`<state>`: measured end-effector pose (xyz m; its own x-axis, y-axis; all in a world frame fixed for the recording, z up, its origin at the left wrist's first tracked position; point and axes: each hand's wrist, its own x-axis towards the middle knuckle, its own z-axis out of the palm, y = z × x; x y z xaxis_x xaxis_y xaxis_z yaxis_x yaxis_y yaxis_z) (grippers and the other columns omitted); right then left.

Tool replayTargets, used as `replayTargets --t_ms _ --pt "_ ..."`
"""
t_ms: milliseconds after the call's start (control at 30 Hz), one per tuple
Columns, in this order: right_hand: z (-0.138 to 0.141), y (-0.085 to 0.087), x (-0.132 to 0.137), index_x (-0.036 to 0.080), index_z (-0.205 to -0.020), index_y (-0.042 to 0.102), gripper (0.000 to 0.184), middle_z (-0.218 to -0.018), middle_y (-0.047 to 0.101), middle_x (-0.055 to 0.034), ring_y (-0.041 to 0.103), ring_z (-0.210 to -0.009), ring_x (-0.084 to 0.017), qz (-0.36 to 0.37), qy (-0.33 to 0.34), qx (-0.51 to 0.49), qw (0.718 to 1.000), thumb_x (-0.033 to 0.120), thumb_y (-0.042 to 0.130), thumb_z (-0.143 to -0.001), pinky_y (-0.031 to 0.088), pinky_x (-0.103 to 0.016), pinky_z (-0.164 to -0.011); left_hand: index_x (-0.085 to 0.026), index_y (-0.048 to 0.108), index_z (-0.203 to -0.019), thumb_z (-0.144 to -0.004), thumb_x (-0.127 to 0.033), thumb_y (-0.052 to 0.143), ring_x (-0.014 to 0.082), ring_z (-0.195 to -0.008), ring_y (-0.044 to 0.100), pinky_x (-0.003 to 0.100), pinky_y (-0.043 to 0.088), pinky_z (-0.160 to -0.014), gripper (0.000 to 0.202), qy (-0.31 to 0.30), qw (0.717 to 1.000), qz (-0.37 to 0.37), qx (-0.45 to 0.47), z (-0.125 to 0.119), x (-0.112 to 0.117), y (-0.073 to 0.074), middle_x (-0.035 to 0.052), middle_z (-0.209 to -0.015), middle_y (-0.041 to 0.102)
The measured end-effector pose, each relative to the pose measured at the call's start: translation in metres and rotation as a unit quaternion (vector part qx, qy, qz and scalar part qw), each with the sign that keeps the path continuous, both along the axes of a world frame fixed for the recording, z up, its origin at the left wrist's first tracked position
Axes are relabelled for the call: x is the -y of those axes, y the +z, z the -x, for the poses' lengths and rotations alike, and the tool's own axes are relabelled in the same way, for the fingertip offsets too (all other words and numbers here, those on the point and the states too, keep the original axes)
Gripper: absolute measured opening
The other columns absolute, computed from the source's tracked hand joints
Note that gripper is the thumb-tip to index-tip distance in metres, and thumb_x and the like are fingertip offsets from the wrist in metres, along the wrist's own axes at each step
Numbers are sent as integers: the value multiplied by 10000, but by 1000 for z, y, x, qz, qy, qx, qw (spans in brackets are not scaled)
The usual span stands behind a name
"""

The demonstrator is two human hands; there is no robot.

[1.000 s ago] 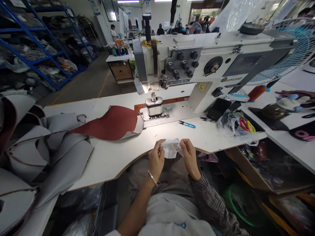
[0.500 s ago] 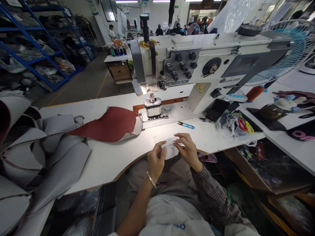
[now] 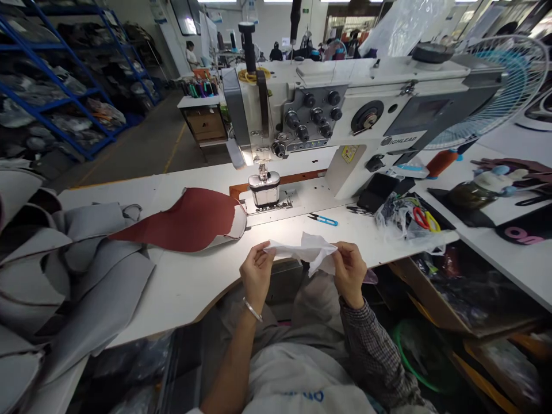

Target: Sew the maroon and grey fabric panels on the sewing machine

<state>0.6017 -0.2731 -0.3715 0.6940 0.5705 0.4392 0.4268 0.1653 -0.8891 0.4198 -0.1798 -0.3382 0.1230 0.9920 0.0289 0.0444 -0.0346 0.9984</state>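
The left hand and the right hand are pinching opposite ends of a white tissue, holding it spread just above the near edge of the white worktable. A red fabric piece is lying beside the sewing machine, with blue thread snips resting nearby.

White cloth, dark red panel, grey pieces, blue snips

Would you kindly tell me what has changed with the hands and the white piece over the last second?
The left hand moved left and the right hand right, pulling the bunched white piece open between them; both kept their grip. The red piece, blue snips and sewing machine stayed put.
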Motion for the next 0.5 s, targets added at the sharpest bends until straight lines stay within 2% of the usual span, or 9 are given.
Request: replayTargets --t_ms 100,200,300,433,500 --pt "0 2 4 231 -965 665 107 -874 723 -47 692 -781 -196 -3 -17 67 998 299 591 -928 556 -306 -681 -136 692 -994 -829 -512 646 197 -933 688 279 567 -817 413 32 999 -13 -12 2 -1 3 104 -1036 720" --pt "5 6 9 250 -1020 675 159 -922 750 -48 720 -824 -207 -49 -1 166 985 178 578 -917 580 -327 -728 -126 705 -948 -786 -525 688 197 -851 695 283 572 -766 431 66 998 -4 -9 2 -8 7 92 -922 736" --pt "10 13 12 256 -1117 644 284 -1038 740 -63 720 -926 -225 -95 63 241 964 95 551 -903 605 -366 -770 -110 703 -926 -708 -485 771 174 -769 683 277 565 -729 439 76 995 33 47 1 -18 12 72 -827 729" --pt "15 23 17 252 -1227 592 364 -1178 687 -74 680 -1056 -236 -115 147 311 932 85 532 -909 618 -414 -839 -92 697 -922 -649 -472 809 144 -726 660 259 540 -692 481 69 980 121 139 0 -30 17 73 -845 718" --pt "17 27 20 235 -1269 568 390 -1215 665 -87 656 -1103 -240 -119 182 334 917 79 521 -914 612 -428 -875 -90 693 -922 -620 -450 828 132 -705 646 243 520 -670 489 80 978 125 147 -1 -36 18 68 -838 710"
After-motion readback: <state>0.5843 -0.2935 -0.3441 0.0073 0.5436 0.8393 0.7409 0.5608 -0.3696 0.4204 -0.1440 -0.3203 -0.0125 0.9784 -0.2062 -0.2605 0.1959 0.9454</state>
